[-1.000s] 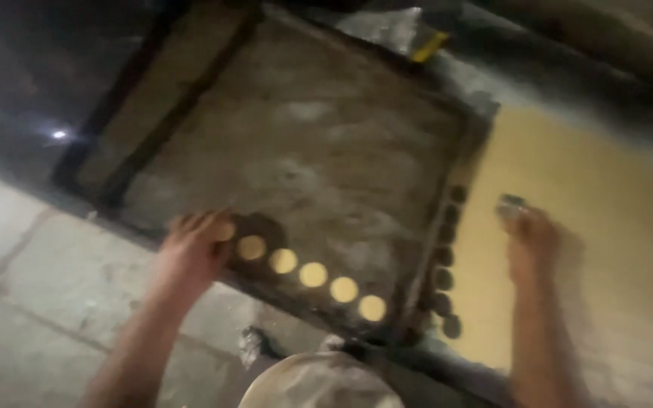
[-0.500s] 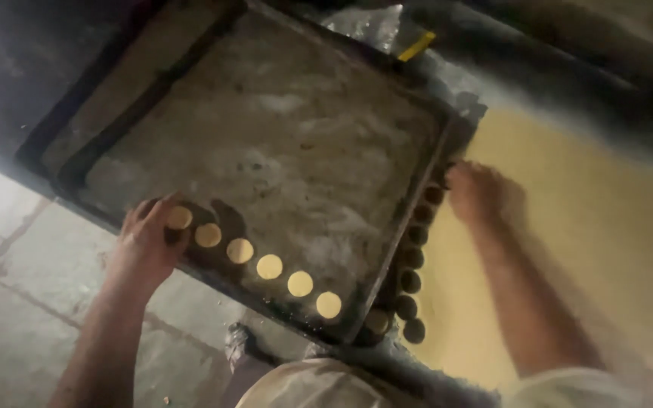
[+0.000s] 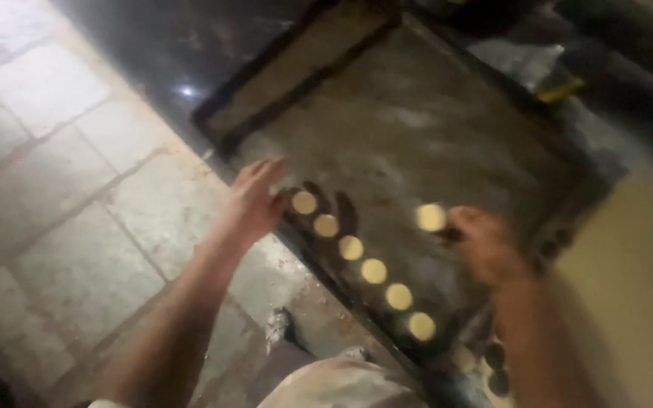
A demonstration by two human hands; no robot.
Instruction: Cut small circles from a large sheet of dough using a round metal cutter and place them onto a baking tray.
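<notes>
Putting little dough rounds on a big dark tray

My right hand [image 3: 485, 245] pinches one dough round [image 3: 431, 217] over the tray [image 3: 447, 128], mid-frame. My left hand [image 3: 257, 200] is open at the tray's left edge, by the row of rounds [image 3: 363, 258], maybe steadying it.

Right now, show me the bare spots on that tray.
The tray is bare across its middle and far side, beyond the row of dough discs. The near edge is crowded: the discs, the left hand, and the right hand placing a disc.
</notes>
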